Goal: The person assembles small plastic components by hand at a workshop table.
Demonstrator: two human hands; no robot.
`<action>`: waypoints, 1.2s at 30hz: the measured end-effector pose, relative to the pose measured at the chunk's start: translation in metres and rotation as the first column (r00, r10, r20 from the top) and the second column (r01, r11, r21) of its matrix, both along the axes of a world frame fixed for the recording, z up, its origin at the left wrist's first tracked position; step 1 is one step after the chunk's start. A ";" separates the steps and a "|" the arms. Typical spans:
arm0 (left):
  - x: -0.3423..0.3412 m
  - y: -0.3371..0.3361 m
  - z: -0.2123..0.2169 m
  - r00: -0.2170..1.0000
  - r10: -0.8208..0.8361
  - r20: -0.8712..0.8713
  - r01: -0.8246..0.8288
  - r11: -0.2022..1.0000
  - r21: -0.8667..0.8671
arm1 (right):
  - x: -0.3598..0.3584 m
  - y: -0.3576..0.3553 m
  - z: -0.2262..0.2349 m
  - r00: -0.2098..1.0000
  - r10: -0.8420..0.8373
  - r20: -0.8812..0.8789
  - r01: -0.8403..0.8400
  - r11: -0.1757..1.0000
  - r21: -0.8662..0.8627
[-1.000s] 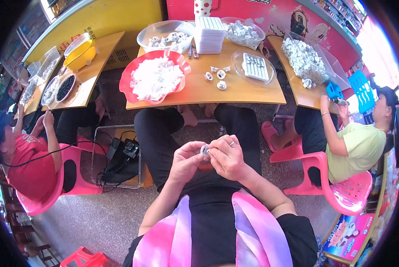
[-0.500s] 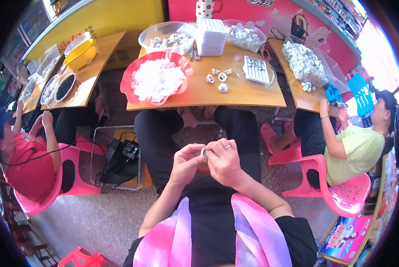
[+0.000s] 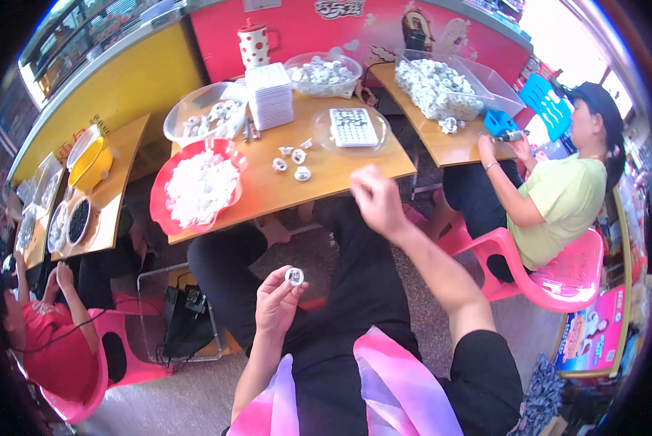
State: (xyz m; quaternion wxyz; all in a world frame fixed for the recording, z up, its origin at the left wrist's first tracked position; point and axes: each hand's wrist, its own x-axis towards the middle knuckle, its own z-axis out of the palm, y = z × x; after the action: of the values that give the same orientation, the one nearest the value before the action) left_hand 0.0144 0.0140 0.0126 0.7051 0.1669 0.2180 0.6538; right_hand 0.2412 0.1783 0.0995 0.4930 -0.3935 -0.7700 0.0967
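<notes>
Between the thumb and fingers of my left hand (image 3: 274, 309) is a small round white plastic part (image 3: 295, 276) with metal pieces in its face, held above my lap. My right hand (image 3: 378, 202) is raised at the table's front right edge, touching nothing I can see. Its fingers look curled but are smeared by motion. Beyond it a white tray (image 3: 366, 139) with rows of small dark pieces rests on a clear round lid (image 3: 327, 138). Several similar white parts (image 3: 302, 174) lie loose on the table left of the lid.
On the wooden table (image 3: 268, 200) are a red basin (image 3: 159, 190) of white parts, clear tubs (image 3: 184, 109), stacked white trays (image 3: 271, 109) and a spotted cup (image 3: 253, 47). Co-workers sit at side tables, one in yellow-green (image 3: 558, 192) on the right, one in red (image 3: 57, 349) on the left.
My hands have come apart. The left keeps the round part, its face now showing, while the right has moved forward and right toward the table edge. The view has turned to the right.
</notes>
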 end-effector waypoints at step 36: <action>0.018 0.002 -0.021 0.996 -0.052 -0.067 0.050 0.998 -0.045 | 0.025 0.162 -0.022 0.737 -0.563 0.374 0.589 0.806 0.052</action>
State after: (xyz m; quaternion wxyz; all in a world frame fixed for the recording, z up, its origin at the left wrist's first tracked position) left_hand 0.0321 0.0165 -0.0081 0.7172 0.1793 0.2518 0.6246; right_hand 0.2659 0.3405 0.0774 0.3296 -0.6399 -0.6854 -0.1099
